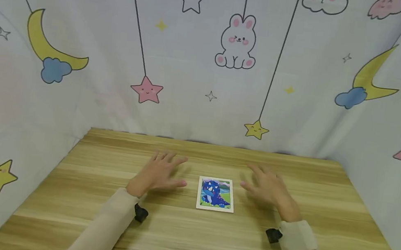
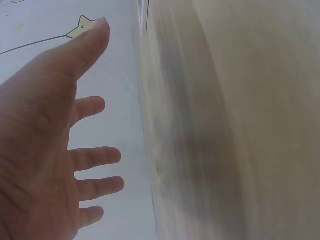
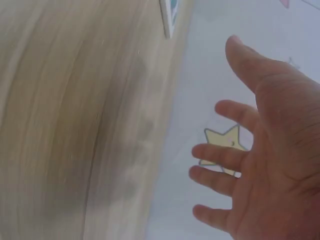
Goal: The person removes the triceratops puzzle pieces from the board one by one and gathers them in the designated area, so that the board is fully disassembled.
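A small white-framed picture (image 1: 216, 194) of a blue cartoon dinosaur lies flat on the wooden table (image 1: 180, 238). To its left my left hand (image 1: 159, 173) hovers with fingers spread, holding nothing. On the other side my right hand (image 1: 269, 188) is held over the table in the same way, fingers apart and palm bare. In the left wrist view, the thumb and fingers of the left hand (image 2: 45, 135) stretch out above the wood. The right wrist view has the right hand (image 3: 270, 155) extended, with a corner of the picture frame (image 3: 168, 20) at the top edge.
Behind the table hangs a white curtain (image 1: 193, 58) printed with stars, moons and a bunny, and it continues along both sides. A small black device sits on the left wrist (image 1: 141, 213) and another on the right wrist (image 1: 273, 235).
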Demonstrator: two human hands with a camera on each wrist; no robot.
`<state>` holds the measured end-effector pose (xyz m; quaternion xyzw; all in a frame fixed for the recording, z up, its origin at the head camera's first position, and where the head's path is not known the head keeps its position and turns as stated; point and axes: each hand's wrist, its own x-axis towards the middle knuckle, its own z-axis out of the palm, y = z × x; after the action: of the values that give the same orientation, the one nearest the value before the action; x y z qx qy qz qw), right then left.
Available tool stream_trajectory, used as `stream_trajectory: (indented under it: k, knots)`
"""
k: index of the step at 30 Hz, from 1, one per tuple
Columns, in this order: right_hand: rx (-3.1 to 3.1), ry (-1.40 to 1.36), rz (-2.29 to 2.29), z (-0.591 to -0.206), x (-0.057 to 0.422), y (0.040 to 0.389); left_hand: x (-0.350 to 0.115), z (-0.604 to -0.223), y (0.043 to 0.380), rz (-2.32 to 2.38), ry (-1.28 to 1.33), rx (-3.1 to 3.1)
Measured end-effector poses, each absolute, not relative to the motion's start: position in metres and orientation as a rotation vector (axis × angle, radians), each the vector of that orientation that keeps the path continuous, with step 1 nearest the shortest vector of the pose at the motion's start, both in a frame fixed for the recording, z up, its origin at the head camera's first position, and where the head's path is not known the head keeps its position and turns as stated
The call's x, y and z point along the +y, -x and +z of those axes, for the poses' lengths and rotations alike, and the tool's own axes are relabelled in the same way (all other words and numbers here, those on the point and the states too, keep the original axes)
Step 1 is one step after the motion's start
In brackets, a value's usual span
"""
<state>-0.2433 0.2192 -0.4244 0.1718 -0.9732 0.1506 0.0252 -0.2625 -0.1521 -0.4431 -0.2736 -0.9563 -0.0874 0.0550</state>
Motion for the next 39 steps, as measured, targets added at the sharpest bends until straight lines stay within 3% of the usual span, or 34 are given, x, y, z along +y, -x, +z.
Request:
stream_trajectory:
  k: [30, 39]
  knots:
    - [-3.006, -0.712, 0.925, -0.446, 0.135, 0.268, -0.100, -0.454, 0.274, -0.748, 1.059, -3.110]
    - [-3.036, -0.793, 0.740, -0.449, 0.121, 0.272, -0.093, -0.449, 0.275, -0.545, 1.007, -3.148]
